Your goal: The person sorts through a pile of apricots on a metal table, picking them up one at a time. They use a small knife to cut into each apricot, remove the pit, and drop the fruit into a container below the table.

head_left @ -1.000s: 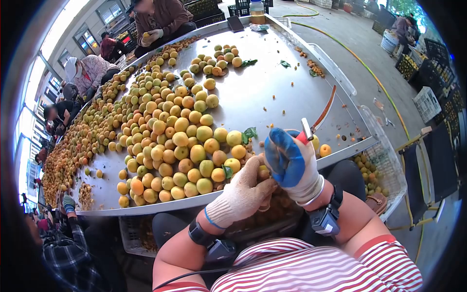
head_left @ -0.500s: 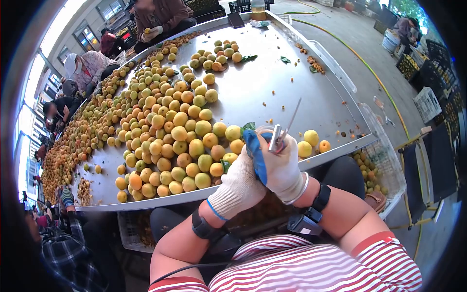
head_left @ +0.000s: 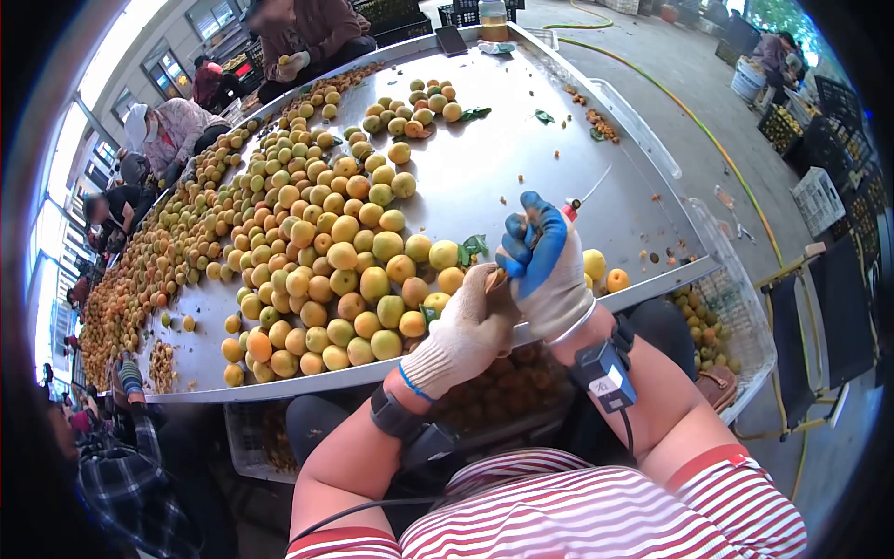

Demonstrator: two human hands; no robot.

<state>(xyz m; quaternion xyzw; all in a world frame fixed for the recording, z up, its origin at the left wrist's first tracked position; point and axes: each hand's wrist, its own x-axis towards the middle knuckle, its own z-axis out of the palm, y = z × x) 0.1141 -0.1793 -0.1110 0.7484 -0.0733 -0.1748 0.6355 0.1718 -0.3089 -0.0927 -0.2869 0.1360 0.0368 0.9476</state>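
My right hand [head_left: 551, 275], in a white glove with a blue-coated palm, is turned palm up with its fingers curled in. From it sticks out a thin-bladed knife [head_left: 571, 211] with a red part at the handle, its blade slanting up and right over the table. My left hand [head_left: 466, 335], in a white knit glove with brownish stained fingers, is closed just left of and below the right one, nearly touching it. What it holds is hidden. A large heap of yellow-orange apricot-like fruits [head_left: 345, 228] lies left of my hands. Beside my right hand lie loose fruits [head_left: 617, 280].
The metal table [head_left: 466, 177] has a raised rim. Leaves [head_left: 473, 248] and small scraps lie on it. Below its edge are crates of fruit [head_left: 705, 337]. A phone [head_left: 451, 39] and a jar [head_left: 494, 19] stand at the far end. Several people sit along the left side.
My right hand has rolled palm up and drawn slightly apart from the left, showing its blue fingers. The knife blade now slants further right. My left hand stays closed, near the table edge.
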